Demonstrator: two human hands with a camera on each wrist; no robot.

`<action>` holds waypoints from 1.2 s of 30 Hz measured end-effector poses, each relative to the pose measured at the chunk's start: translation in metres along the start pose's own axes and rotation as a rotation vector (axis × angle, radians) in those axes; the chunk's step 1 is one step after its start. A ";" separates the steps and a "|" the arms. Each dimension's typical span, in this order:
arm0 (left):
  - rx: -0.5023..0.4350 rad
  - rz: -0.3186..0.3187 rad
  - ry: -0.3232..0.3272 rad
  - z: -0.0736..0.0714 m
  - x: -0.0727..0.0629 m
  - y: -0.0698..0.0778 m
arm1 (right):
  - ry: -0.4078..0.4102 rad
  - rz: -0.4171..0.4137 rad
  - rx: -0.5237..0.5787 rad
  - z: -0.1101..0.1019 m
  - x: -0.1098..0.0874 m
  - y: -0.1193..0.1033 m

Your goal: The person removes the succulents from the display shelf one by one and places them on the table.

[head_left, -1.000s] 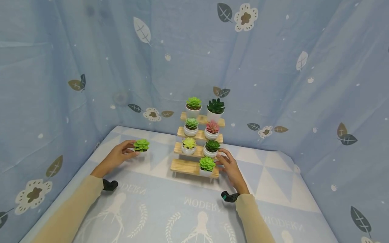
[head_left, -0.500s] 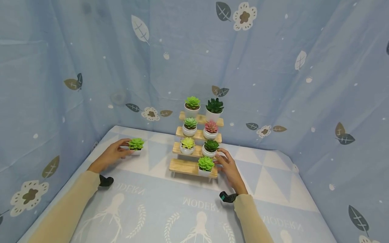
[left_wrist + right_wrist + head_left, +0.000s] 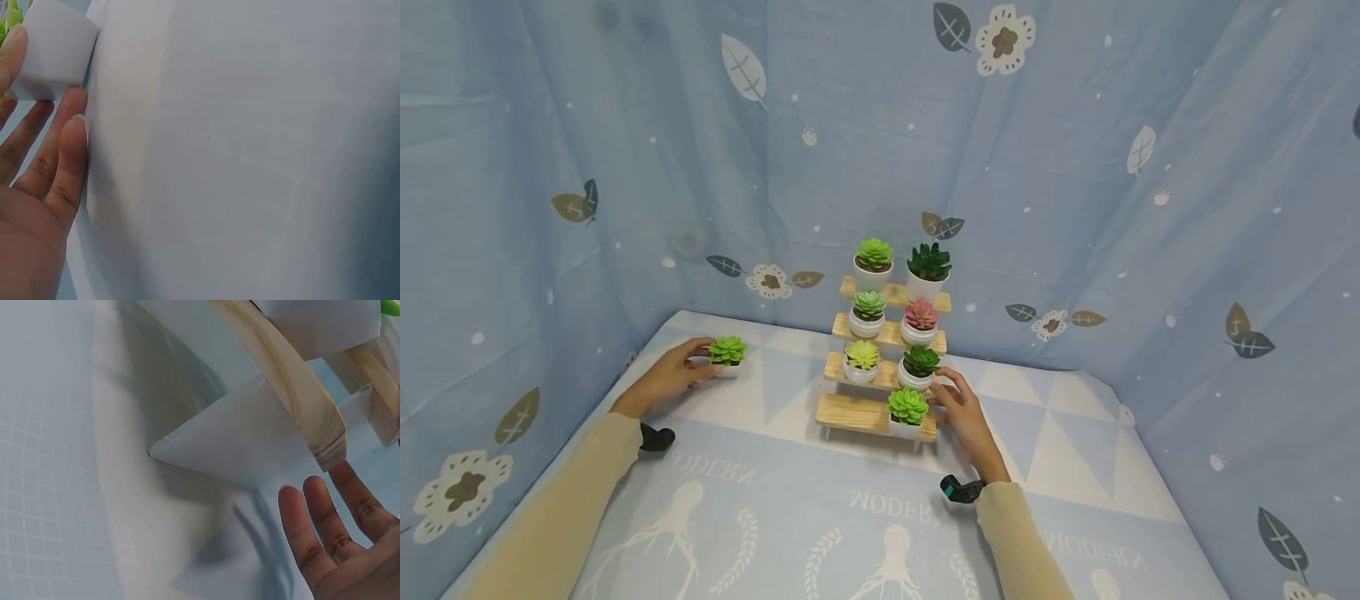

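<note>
Evidently the left hand (image 3: 664,375), left of centre in the head view, has its fingers clamped on a small white pot (image 3: 730,372), thumb to one side and fingertips to the other; a bright green succulent (image 3: 727,350) with rounded leaves sits in it over dark filling; whether its base touches the cloth I cannot tell. The fingers of the right hand (image 3: 962,417), right of centre, are apart and loosely bent; in the right wrist view one fingertip meets the rounded end of a pale wooden board (image 3: 294,394), though how firmly is unclear.

That board is the lowest on a four-tiered wooden stand (image 3: 853,414) with whitish side panels, mid-frame; at its right end stands a white pot with a bright green succulent (image 3: 907,406); above it, a yellow-green succulent (image 3: 862,355) at left and a dark green succulent (image 3: 921,361) at right, both in ringed white pots; next up, a pale green succulent (image 3: 869,304) and a pink succulent (image 3: 920,314); on top, a leafy green succulent (image 3: 874,252) and a spiky dark green succulent (image 3: 929,261) in taller white pots.

Further out, "MODERN" reads upside down on the pale blue and white tablecloth (image 3: 790,517), across the lower frame; small black devices (image 3: 961,489) sit at both wrists, by cream sleeves (image 3: 1022,542); behind hangs a blue curtain (image 3: 850,100) printed with leaves and flowers.
</note>
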State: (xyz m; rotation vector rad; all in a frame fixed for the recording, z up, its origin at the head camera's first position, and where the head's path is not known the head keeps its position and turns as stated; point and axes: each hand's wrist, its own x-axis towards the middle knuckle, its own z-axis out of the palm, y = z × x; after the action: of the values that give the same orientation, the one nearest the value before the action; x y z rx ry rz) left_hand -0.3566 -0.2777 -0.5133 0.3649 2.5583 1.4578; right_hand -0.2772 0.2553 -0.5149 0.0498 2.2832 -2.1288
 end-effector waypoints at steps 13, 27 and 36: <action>0.008 -0.037 -0.029 -0.006 0.007 -0.006 | -0.016 0.054 -0.035 0.001 -0.007 -0.013; -0.008 -0.069 -0.089 -0.014 0.009 -0.011 | -0.047 0.039 -0.034 0.008 -0.022 -0.030; -0.019 -0.108 -0.051 -0.015 0.009 -0.006 | -0.045 0.032 -0.037 0.004 -0.020 -0.034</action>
State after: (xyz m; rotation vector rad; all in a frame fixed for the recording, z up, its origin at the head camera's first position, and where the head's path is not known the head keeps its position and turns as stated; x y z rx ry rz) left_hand -0.3701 -0.2899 -0.5111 0.2540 2.4816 1.4154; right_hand -0.2585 0.2488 -0.4802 0.0370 2.2796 -2.0506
